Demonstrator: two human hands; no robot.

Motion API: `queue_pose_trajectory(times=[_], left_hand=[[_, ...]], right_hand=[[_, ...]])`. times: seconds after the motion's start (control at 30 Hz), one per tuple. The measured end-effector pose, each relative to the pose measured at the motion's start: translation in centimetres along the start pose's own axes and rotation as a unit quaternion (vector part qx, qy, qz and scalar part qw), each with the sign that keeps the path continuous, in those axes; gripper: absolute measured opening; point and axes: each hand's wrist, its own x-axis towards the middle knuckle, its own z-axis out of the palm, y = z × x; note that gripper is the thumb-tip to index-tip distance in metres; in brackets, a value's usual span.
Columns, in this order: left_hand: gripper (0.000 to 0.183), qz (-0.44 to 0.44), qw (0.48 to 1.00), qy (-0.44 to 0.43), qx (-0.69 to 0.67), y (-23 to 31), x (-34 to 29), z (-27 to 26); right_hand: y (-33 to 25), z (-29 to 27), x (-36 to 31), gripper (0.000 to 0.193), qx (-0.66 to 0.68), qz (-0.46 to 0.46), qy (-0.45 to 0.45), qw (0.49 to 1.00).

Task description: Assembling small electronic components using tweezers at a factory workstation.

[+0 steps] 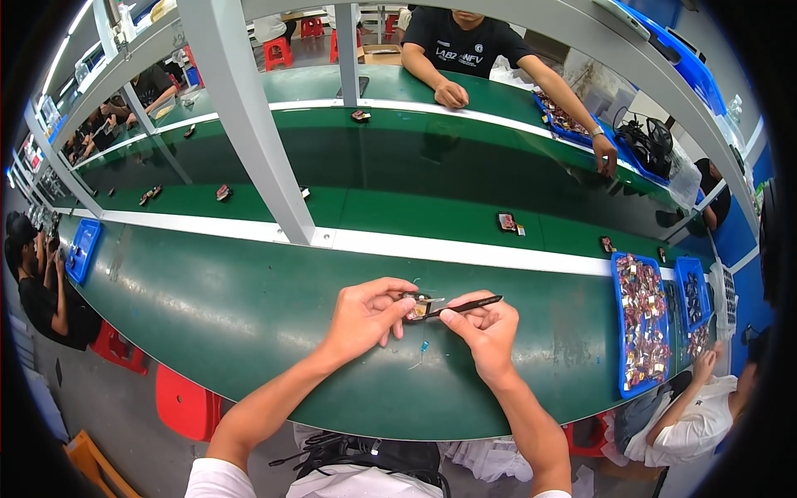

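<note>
Between its thumb and fingers, my left hand (363,315) grips a small black-cased electronic module (418,313) above the green bench. My right hand (488,336) is closed round black tweezers (473,305). The tips of the tweezers are at the module; whether they pinch any part of it is too small to tell. Just below the module, a small blue component (425,345) with thin wire leads lies on the bench between my hands. My fingers partly cover the module.
A blue tray (618,332) heaped with small parts stands on the right, beside a smaller blue bin (679,274). A white rail (398,251) and grey post (249,124) border the green conveyor belt (398,214), which carries scattered modules. A co-worker's arm (569,95) reaches across its far side.
</note>
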Motion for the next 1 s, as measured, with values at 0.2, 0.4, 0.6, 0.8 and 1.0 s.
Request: queue_pose_trajectory(times=[0.2, 0.4, 0.6, 0.8, 1.0], left_hand=[[0.028, 0.018, 0.998, -0.034, -0.059, -0.9, 0.2, -0.1], [0.027, 0.013, 0.996, -0.033, -0.084, -1.3, 0.1, 0.2], [0.027, 0.019, 0.996, -0.030, -0.077, -1.3, 0.1, 0.2], [0.029, 0.022, 0.997, -0.021, -0.069, -0.9, -0.1, 0.5], [0.030, 0.027, 0.996, -0.025, -0.078, -1.2, -0.1, 0.3]], right_hand=[[-0.4, -0.3, -0.4, 0.013, -0.062, -0.045, -0.025, 0.997], [-0.4, 0.1, -0.8, 0.013, -0.168, -0.148, 0.000, 0.975], [0.0, 0.0, -0.8, 0.014, -0.225, -0.226, -0.008, 0.948], [-0.2, 0.2, -0.7, 0.013, -0.189, -0.170, 0.007, 0.967], [0.1, 0.0, -0.8, 0.014, -0.216, -0.196, -0.001, 0.956]])
